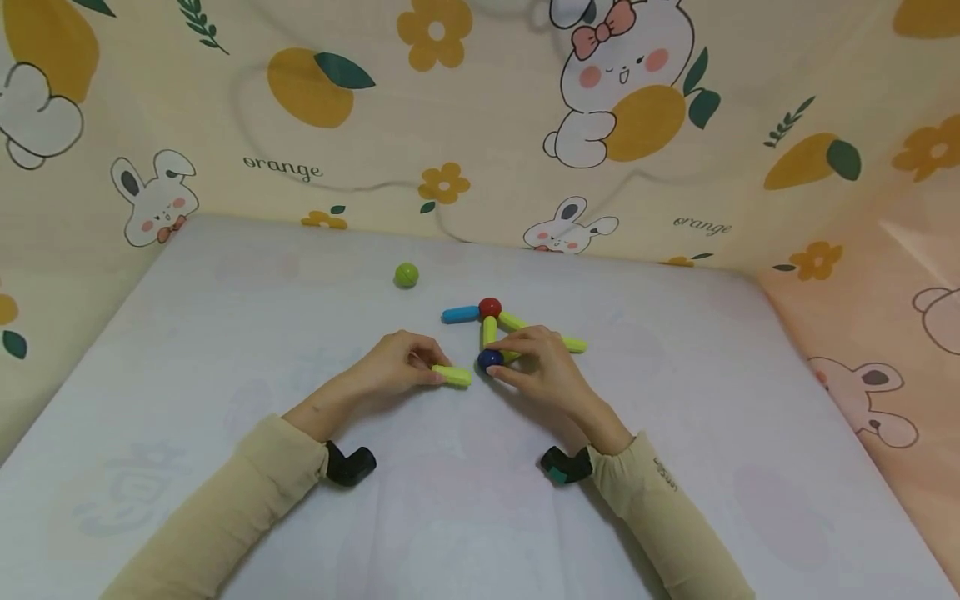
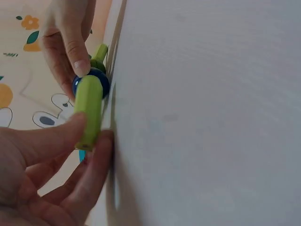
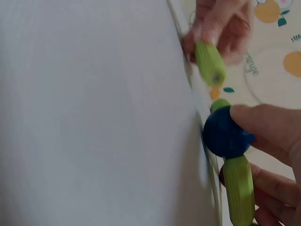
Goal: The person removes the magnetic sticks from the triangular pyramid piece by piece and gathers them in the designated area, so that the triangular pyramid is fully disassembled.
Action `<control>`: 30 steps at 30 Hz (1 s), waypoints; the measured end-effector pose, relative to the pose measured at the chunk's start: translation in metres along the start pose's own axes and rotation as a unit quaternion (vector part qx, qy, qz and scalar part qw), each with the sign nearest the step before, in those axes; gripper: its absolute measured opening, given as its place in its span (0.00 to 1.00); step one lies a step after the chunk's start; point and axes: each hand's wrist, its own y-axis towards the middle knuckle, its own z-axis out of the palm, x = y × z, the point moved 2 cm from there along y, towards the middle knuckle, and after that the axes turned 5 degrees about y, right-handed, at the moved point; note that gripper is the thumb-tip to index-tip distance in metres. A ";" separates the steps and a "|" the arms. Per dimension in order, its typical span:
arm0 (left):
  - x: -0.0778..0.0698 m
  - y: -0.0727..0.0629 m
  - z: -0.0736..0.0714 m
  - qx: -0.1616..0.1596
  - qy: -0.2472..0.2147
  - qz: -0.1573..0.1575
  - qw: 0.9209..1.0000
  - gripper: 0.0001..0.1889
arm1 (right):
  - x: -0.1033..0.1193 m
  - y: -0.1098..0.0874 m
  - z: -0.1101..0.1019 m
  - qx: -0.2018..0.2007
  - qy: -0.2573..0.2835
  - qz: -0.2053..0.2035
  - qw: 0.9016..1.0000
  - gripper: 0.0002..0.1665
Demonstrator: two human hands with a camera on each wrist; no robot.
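Note:
My left hand (image 1: 397, 364) pinches a short yellow-green stick (image 1: 453, 376) between thumb and fingers. Its free end points at a dark blue ball (image 1: 491, 360), and the right wrist view shows a gap between this stick (image 3: 210, 63) and the ball (image 3: 227, 132). The thumb and fingers of my right hand (image 1: 551, 371) grip that ball. Yellow-green sticks (image 1: 490, 332) run from the ball, one of them up to a red ball (image 1: 490, 307). A blue stick (image 1: 460, 314) juts left from the red ball. Part of the joined frame hides behind my right hand.
A loose green ball (image 1: 407, 275) lies farther back on the white tabletop (image 1: 300, 275). Behind the table hangs a cloth (image 1: 510, 108) printed with rabbits and oranges. Black wrist devices (image 1: 351, 465) sit at both sleeve cuffs.

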 end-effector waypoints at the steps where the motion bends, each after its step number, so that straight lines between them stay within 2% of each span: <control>1: 0.002 0.000 -0.001 0.003 -0.005 -0.002 1.000 0.09 | -0.001 0.000 -0.001 -0.002 0.000 0.005 1.000 0.18; 5: 0.006 -0.002 -0.003 0.001 -0.011 -0.020 1.000 0.10 | -0.003 -0.002 -0.004 -0.009 0.013 0.014 1.000 0.18; 13: 0.008 -0.003 -0.006 -0.004 -0.010 -0.033 0.999 0.11 | -0.005 -0.001 -0.001 -0.010 0.020 0.007 1.000 0.18; 22: 0.018 -0.003 -0.021 -0.049 0.007 -0.027 0.998 0.12 | -0.004 -0.002 -0.001 -0.012 0.019 0.009 1.000 0.18; 30: 0.026 0.000 -0.039 -0.096 0.016 -0.075 0.992 0.13 | -0.003 -0.002 -0.001 -0.015 0.027 0.012 0.999 0.18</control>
